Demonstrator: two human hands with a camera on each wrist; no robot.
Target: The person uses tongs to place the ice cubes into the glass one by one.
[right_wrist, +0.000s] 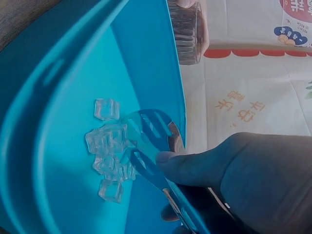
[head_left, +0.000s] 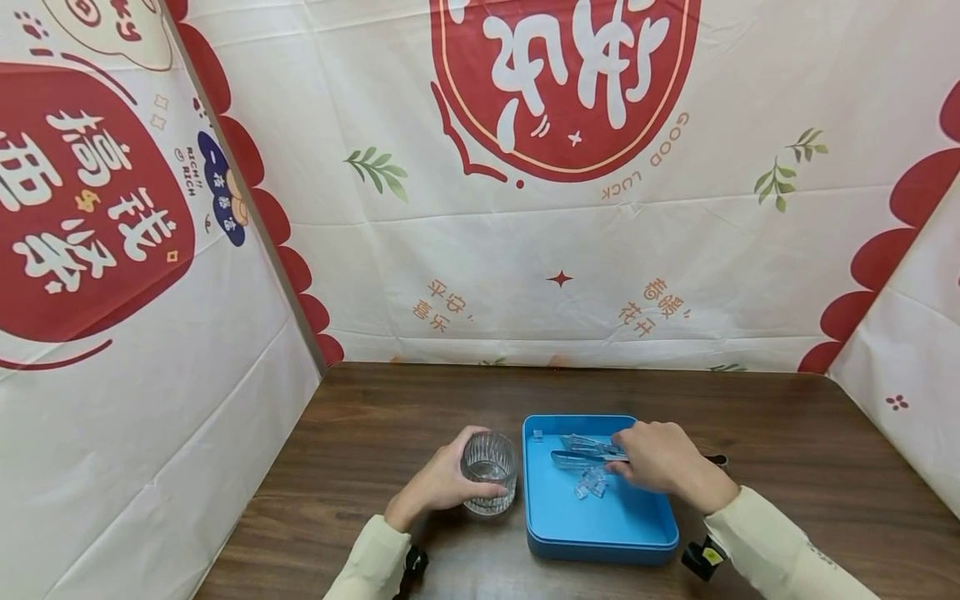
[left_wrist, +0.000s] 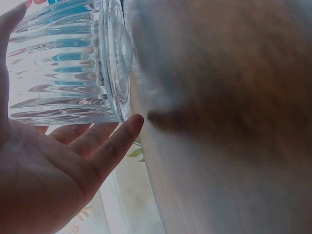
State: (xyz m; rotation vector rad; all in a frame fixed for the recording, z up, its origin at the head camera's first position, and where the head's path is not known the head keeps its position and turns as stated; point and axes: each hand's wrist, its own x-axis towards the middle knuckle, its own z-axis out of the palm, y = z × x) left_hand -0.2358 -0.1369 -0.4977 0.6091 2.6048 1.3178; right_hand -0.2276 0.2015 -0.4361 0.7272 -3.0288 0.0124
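Observation:
My left hand [head_left: 448, 477] holds a clear ribbed glass [head_left: 490, 471] beside the blue tray [head_left: 534, 517], fingers and thumb around its side. In the left wrist view the glass [left_wrist: 63, 68] lies between thumb and fingers; whether its base touches the table is unclear. My right hand [head_left: 660, 458] grips a pair of tongs [head_left: 581, 454] over the tray. The right wrist view shows the tongs' slotted, see-through heads [right_wrist: 146, 168] spread apart beside a cluster of clear ice-like cubes [right_wrist: 108, 141], nothing visibly pinched between them. One more small cube [head_left: 537, 435] lies in the tray's far left corner.
The tray's raised walls surround the cubes. Brown wooden tabletop [head_left: 360, 442] extends around it, with a white printed cloth [head_left: 525, 275] hanging behind and another at the left. A dark object [head_left: 717, 460] shows partly behind my right wrist.

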